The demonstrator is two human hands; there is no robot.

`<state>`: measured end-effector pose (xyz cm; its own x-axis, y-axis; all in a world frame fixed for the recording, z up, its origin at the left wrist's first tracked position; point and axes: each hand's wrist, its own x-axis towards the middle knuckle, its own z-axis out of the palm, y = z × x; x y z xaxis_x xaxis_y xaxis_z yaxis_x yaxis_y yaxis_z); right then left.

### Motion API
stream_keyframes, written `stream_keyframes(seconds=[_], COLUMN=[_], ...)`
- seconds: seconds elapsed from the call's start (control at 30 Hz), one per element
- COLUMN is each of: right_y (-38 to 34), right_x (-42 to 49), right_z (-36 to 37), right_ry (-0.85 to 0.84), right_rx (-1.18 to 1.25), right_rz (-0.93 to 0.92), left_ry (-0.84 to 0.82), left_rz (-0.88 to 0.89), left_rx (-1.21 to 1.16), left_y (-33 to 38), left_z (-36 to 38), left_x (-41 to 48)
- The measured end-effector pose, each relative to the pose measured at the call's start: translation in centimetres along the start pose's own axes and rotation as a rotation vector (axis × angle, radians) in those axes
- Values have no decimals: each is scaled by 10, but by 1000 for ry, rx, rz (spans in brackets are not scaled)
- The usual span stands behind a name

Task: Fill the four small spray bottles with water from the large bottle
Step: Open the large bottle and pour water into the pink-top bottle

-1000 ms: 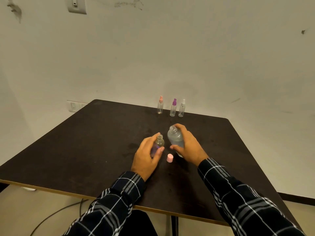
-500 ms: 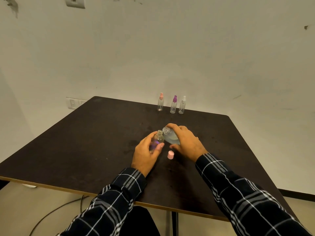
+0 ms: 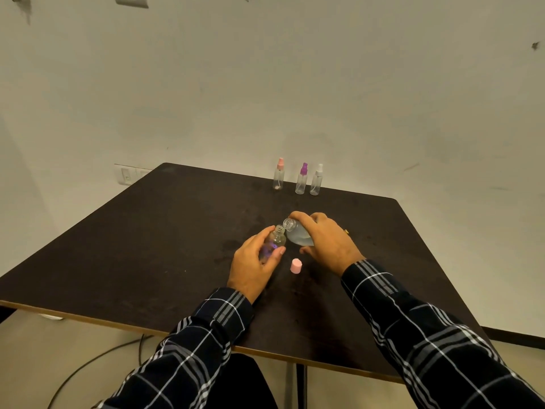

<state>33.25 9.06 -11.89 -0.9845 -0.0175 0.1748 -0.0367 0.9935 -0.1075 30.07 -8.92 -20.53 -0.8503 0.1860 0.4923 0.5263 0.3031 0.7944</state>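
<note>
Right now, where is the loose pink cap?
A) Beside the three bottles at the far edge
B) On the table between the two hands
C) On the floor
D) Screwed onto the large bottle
B: the pink cap lies on the table between the left hand, holding the small bottle, and the right hand, holding the large bottle.

A single wide-angle view, worn on the head, looks forward and down from the near edge of the dark surface (image 3: 147, 246) toward the pale wall (image 3: 265, 84) behind it. The left hand (image 3: 253, 267) and right hand (image 3: 327, 240) sit mid-frame, fairly near. The plaid sleeves (image 3: 427, 335) fill the bottom, closest to the lens.
</note>
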Motion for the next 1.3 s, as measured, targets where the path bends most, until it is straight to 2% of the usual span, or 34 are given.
stream_keyframes(seconds=[0.33, 0.73, 1.3], right_y=[2, 0, -1], right_x=[0, 0, 4], right_z=[-2, -3, -10], right_ry=[-7, -35, -43], right_rx=[-73, -13, -145], right_rz=[-3, 6, -39], left_ry=[-32, -49, -45], left_rz=[-12, -28, -39], left_rx=[29, 19, 26], left_y=[-1, 0, -1], left_z=[0, 0, 0], left_x=[1, 1, 1])
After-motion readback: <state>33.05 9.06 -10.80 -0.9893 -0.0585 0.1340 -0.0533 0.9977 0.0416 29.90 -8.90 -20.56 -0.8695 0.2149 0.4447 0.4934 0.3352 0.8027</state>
